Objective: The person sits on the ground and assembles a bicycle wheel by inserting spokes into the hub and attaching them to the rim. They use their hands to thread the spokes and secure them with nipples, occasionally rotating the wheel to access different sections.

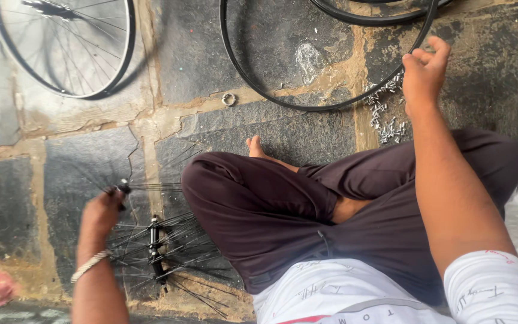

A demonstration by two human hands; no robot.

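Sitting cross-legged on a stone floor (91,174), the person keeps the working parts spread around the body, so each hand has its own supply. At the lower left of the frame the left hand (100,213) is closed around one end of a hub (122,191), a dark piece from which thin black spokes (163,187) go out to the right; the motion blur hides how tightly the fingers press. Just below that hand lies a second hub (156,249) with many spokes fanned out flat on the floor. At the upper right the right hand (424,69) is lifted above a small heap of silver nipples (386,114), and its fingers are curled inward as if pinching something, but I cannot tell if a nipple is really inside. Beside this hand a bare black rim (259,90) lies flat on the stone, and a part of another rim (367,19) overlaps it at the top edge. A finished spoked wheel (67,42) rests at the upper left, well apart from both hands. Near the middle top, a small metal ring (229,99) lies alone on the floor.
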